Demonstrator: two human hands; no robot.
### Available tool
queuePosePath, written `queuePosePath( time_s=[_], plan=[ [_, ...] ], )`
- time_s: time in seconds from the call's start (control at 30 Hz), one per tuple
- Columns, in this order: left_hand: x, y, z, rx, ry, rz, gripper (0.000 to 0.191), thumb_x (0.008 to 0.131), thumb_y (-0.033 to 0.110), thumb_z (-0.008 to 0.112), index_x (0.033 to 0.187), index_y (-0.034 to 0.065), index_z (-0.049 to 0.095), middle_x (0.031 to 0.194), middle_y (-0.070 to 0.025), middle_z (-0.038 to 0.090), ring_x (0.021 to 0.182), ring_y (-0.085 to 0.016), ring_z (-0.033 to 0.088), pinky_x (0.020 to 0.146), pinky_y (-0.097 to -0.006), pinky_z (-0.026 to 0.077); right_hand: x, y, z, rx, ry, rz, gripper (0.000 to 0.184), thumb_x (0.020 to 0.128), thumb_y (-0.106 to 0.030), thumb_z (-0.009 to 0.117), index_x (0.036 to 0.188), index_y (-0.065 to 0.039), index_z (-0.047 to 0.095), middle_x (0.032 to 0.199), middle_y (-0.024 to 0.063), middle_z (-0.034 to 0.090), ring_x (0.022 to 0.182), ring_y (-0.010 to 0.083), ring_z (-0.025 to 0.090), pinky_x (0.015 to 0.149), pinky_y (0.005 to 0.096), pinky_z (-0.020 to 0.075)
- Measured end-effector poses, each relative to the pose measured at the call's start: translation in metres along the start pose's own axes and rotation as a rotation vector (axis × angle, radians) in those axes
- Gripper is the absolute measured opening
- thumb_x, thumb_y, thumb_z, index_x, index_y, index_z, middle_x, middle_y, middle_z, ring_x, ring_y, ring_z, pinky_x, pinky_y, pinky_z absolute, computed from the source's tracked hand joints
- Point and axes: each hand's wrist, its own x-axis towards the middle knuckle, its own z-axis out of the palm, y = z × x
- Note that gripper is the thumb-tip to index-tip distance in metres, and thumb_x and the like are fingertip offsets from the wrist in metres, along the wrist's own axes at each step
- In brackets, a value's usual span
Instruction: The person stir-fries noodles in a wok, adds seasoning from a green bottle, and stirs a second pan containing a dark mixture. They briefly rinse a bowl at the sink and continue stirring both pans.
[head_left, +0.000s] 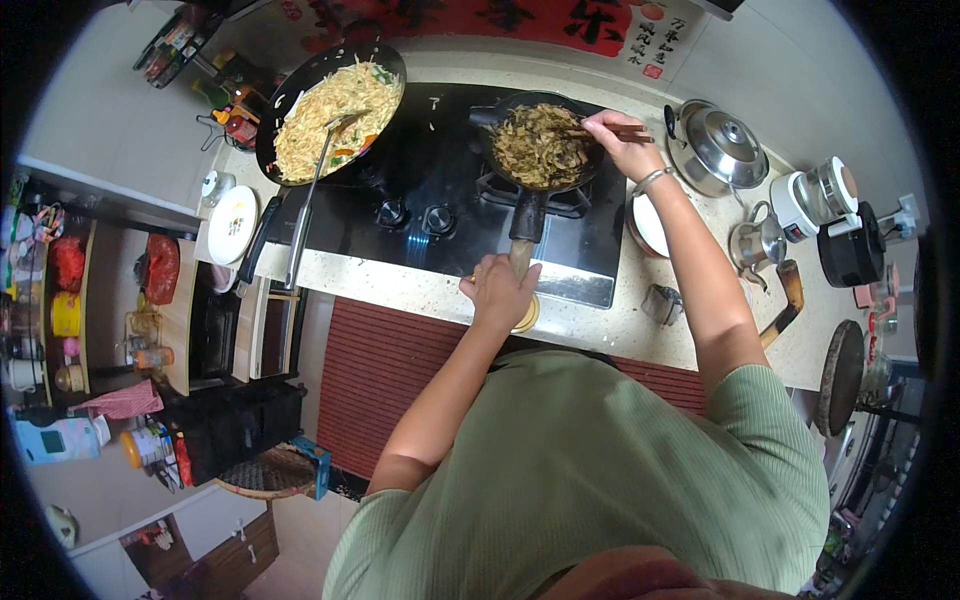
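Observation:
My right hand (619, 142) is closed on a pair of wooden chopsticks (634, 133), whose tips are in browned shredded food (541, 146). This food lies in a small black frying pan (529, 215) on the right burner. My left hand (504, 291) is around the wooden end of the pan's handle (520, 257). To the left, a large black wok (264, 154) holds pale shredded food (330, 112) with bits of green and orange. A metal spatula (306, 217) rests in the wok, its handle reaching over the counter edge.
A white plate (233, 225) sits left of the black cooktop (450, 251). Right of it stand a lidded steel pot (716, 146), a metal kettle (757, 241), a white bowl (651, 225) and a white appliance (793, 206). Sauce bottles (238, 129) stand at the back left.

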Motion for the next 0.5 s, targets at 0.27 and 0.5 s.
queuePosePath(
  time_s=[0.27,0.5],
  plan=[
    [-0.001,0.0,0.004,-0.004,0.019,0.022,0.047,0.083,0.046,0.063,0.094,-0.0003,0.063,0.105,-0.0175,0.059,0.107,-0.032,0.051,0.089,-0.0478,0.026,-0.015,-0.033,0.027,0.135,-0.003,0.055,0.027,0.091,-0.029,0.063,0.089,-0.002,0.07,0.079,0.0072,0.07,0.071,0.0148,0.065,0.07,0.0284,0.0513],
    [-0.001,-0.003,0.001,-0.01,0.014,0.004,0.048,0.083,0.046,0.063,0.095,-0.0006,0.064,0.105,-0.0173,0.059,0.108,-0.032,0.051,0.089,-0.0468,0.026,-0.005,-0.041,0.0,-0.033,0.102,0.081,0.027,0.089,-0.027,0.065,0.083,-0.001,0.068,0.07,0.0117,0.067,0.06,0.0176,0.06,0.06,0.0312,0.047]
  ],
)
